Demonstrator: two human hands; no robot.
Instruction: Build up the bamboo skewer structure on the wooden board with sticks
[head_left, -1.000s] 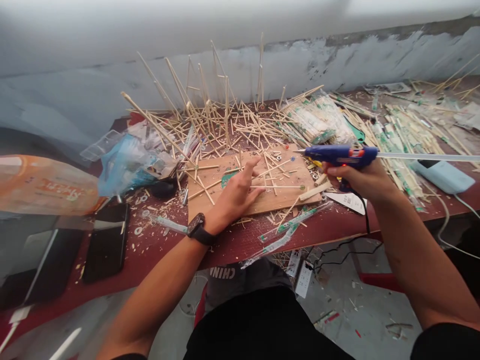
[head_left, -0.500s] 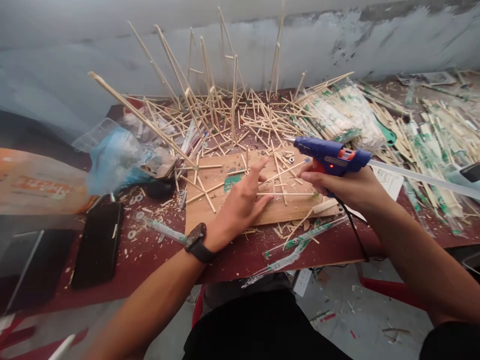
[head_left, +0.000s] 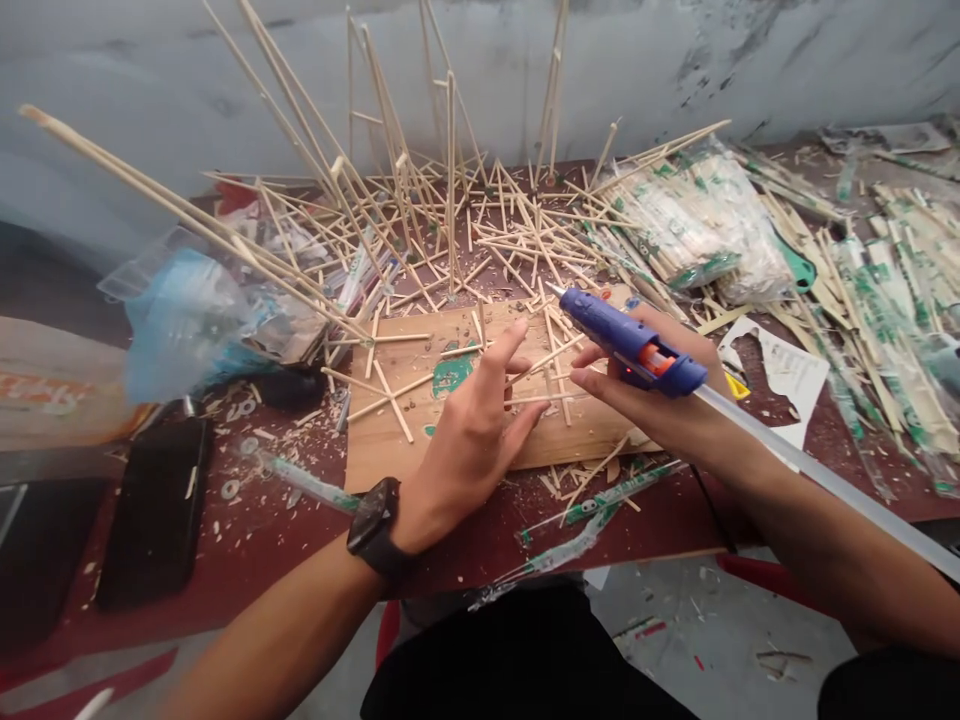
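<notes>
My right hand is wrapped around a blue hot glue gun, its nozzle pointing up and to the left. A long clear glue stick runs out of the gun's back. My left hand, with a black watch on the wrist, hovers over the wooden board, index finger and thumb spread apart. Thin bamboo sticks lie crossed between the two hands, their left ends partly hidden by my left fingers. On the board's left side lies another crossed stick piece.
Behind the board stand tall bamboo stick frames amid a heap of loose sticks. Plastic-wrapped stick bundles lie at right, near a cut white card. At left are a black phone and a blue plastic bag.
The glue gun has tilted and its back end has come lower and nearer to me, with the right hand turning along. My left hand stays by the crossed sticks. The view has shifted slightly.
</notes>
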